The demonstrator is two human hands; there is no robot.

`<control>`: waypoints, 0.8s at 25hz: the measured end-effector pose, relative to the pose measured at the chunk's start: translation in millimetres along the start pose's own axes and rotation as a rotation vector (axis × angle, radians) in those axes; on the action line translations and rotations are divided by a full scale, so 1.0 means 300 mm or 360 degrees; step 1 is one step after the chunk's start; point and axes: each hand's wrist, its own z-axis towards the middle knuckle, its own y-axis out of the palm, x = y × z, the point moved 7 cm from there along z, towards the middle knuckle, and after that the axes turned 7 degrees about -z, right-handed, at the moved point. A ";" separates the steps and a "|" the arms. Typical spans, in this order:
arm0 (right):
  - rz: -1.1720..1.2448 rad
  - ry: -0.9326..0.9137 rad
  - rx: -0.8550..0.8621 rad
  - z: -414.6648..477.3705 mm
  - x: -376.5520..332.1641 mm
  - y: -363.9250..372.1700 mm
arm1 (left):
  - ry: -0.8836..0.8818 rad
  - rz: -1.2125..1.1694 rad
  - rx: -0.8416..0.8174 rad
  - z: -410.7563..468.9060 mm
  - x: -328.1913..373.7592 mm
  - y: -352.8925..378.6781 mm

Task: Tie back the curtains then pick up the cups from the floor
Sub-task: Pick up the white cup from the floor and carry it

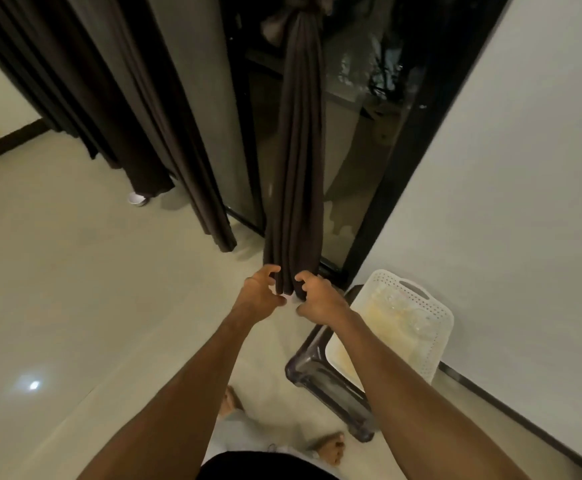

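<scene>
Brown gathered curtain (298, 150) hanging as a narrow bundle before the glass door (362, 150), knotted at its far upper end. Its lower end lies between both hands, just above the pale floor (57, 271). The left hand (260, 292) curves forefinger and thumb round the left edge of the bundle. The right hand (320, 296) has its fingers curled into the folds on the right edge. A small white patch shows between the hands, too small to identify. To the far left, a loose curtain (119, 98) hangs untied. A white cup (138, 199) stands on the floor at its hem, partly under the fabric. Near right, a white perforated basket (435, 341) sits on a dark stool (331, 379) beside the wall (525, 168).
</scene>
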 end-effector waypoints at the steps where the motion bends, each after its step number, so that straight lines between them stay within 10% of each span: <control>1: -0.0027 -0.0035 -0.0027 0.021 -0.069 0.031 | -0.0025 -0.0034 0.0051 -0.001 -0.039 -0.072; 20: -0.0146 -0.0567 -0.0246 0.504 -1.389 0.456 | -0.0237 -0.0303 0.0694 0.085 -0.615 -1.370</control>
